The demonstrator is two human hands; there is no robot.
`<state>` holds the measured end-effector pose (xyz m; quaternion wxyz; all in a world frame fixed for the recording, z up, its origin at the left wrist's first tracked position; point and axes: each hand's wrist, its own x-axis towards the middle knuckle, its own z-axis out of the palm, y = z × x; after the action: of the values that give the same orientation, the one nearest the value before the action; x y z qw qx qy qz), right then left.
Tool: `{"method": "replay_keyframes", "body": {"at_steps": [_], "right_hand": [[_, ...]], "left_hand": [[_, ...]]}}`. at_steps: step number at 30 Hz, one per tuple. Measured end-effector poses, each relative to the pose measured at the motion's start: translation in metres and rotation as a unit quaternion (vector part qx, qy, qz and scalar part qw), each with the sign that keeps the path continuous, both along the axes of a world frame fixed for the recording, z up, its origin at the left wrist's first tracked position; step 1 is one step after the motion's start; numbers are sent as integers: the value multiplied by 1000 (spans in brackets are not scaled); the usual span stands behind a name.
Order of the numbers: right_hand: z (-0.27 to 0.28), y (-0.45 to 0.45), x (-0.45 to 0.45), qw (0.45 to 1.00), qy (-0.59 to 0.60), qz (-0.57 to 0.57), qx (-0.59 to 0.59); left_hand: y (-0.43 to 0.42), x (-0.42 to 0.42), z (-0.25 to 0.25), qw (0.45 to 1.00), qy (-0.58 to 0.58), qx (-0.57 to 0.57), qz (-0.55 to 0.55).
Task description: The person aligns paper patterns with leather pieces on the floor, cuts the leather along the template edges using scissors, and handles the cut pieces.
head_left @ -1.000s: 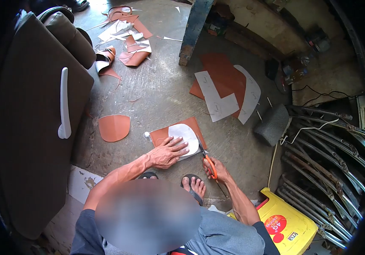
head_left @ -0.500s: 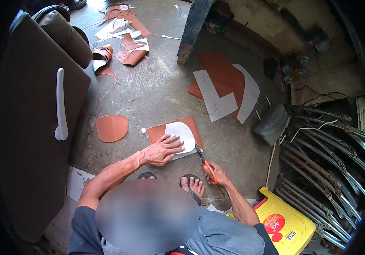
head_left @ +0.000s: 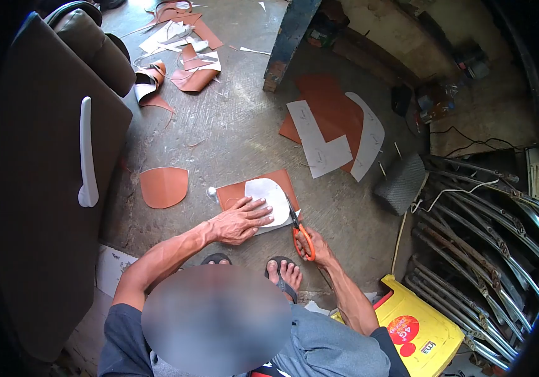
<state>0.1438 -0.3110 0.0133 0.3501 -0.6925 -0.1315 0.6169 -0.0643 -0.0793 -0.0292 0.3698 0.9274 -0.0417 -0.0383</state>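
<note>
On the floor before my feet lies a reddish-brown sheet (head_left: 231,191), leather-like, with a white rounded template (head_left: 270,195) on top of it. My left hand (head_left: 242,220) presses flat on the template with its fingers spread. Orange-handled scissors (head_left: 303,242) are gripped in my right hand (head_left: 317,247), their dark blades at the right edge of the sheet, beside the template's curve. Part of the sheet is hidden under my left hand and the template. To the left rests a separate rounded reddish-brown piece (head_left: 164,188).
Brown sheets (head_left: 329,100) with white templates (head_left: 319,147) lie at the upper right. Scraps (head_left: 197,78) are heaped at the back. A dark padded panel (head_left: 37,188) stands left; metal frames (head_left: 470,239) and a yellow container (head_left: 423,327) stand right. A post (head_left: 288,47) rises behind.
My right hand and the scissors have shifted slightly up and to the left, with the blades further along the sheet's edge. My left hand stays on the template.
</note>
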Motion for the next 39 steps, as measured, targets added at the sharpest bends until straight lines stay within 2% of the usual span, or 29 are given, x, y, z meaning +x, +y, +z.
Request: {"method": "replay_keyframes", "body": {"at_steps": [3, 9, 21, 31, 33, 37, 39], "right_hand": [[-4, -3, 6, 999, -34, 28, -5], [5, 17, 11, 1000, -7, -14, -16], [1, 29, 29, 993, -87, 74, -35], [11, 46, 41, 992, -71, 96, -42], [11, 49, 46, 982, -116, 146, -22], [6, 41, 50, 982, -114, 147, -36], [11, 44, 49, 989, -72, 118, -59]], "left_hand": [[2, -2, -1, 1000, 2, -2, -5], [3, -1, 2, 1000, 1, 2, -15], [12, -2, -1, 999, -4, 10, -48], [24, 0, -4, 996, -9, 21, -85], [26, -1, -4, 996, -10, 24, -87], [32, 1, -5, 993, 2, 15, -114], [36, 2, -5, 992, -1, 13, -126]]}}
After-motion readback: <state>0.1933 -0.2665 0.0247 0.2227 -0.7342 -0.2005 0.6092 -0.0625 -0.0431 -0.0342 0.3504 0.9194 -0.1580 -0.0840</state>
